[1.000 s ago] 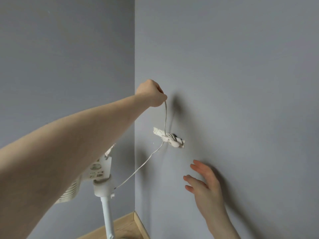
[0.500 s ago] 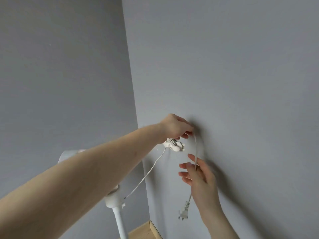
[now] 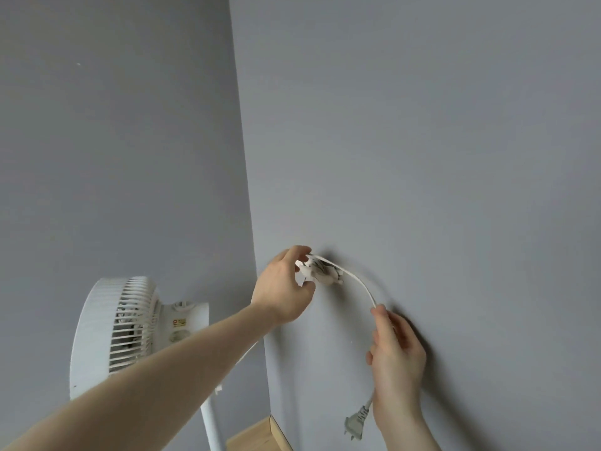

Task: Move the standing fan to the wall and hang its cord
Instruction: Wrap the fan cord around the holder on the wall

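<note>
Your left hand (image 3: 283, 288) cups the small white wall hook (image 3: 320, 272), fingers loosely curled around it, touching. The cord (image 3: 359, 283) arcs off the hook toward four o'clock into your right hand (image 3: 396, 356), which pinches it; the plug (image 3: 355, 424) dangles below at six o'clock. The standing fan (image 3: 130, 323) stands at nine o'clock, in the corner by the grey wall (image 3: 422, 157).

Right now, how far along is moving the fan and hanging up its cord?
The fan already stands by the wall corner. The cord is draped over the wall hook: the left hand is at the hook, and the right hand pinches the cord below it, plug dangling. Left: settle the cord and let go.
</note>
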`<state>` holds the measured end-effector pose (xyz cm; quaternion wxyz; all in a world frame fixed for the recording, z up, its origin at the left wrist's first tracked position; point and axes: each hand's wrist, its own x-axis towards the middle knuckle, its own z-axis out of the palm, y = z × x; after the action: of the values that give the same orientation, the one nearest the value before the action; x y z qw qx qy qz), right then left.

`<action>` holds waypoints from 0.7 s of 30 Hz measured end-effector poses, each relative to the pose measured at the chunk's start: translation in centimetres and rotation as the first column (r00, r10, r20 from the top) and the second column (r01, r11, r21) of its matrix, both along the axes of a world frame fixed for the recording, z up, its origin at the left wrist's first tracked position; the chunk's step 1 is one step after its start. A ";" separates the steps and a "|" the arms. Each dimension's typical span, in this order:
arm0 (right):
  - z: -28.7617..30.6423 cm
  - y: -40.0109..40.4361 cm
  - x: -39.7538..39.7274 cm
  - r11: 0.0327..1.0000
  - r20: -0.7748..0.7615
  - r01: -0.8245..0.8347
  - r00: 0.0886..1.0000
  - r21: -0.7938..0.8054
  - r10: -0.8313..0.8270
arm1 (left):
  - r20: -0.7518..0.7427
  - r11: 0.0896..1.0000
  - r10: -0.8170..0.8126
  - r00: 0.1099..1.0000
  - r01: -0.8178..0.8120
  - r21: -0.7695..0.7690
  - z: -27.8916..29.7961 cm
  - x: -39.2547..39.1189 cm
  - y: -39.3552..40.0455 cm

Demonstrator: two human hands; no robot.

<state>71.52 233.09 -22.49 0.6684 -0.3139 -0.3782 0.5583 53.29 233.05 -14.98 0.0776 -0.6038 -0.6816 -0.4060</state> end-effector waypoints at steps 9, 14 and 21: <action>-1.0 0.6 0.1 0.961 -0.059 0.278 0.959 0.014 -0.276 | 0.032 0.997 0.078 0.996 -0.078 0.029 -3.9 -0.5 3.5; -1.9 1.0 -0.1 0.916 -0.139 0.396 0.912 0.058 -0.385 | -0.025 0.999 0.054 0.998 -0.054 0.007 -5.5 0.5 4.9; -2.8 0.1 -0.4 0.882 0.115 0.348 0.909 0.318 -0.401 | -0.185 0.988 0.146 0.972 -0.135 0.071 -5.9 0.5 5.8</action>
<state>71.17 233.17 -25.26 0.7661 -0.3281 -0.4461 0.3262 53.76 238.81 -20.93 0.1881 -0.5876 -0.7001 -0.3595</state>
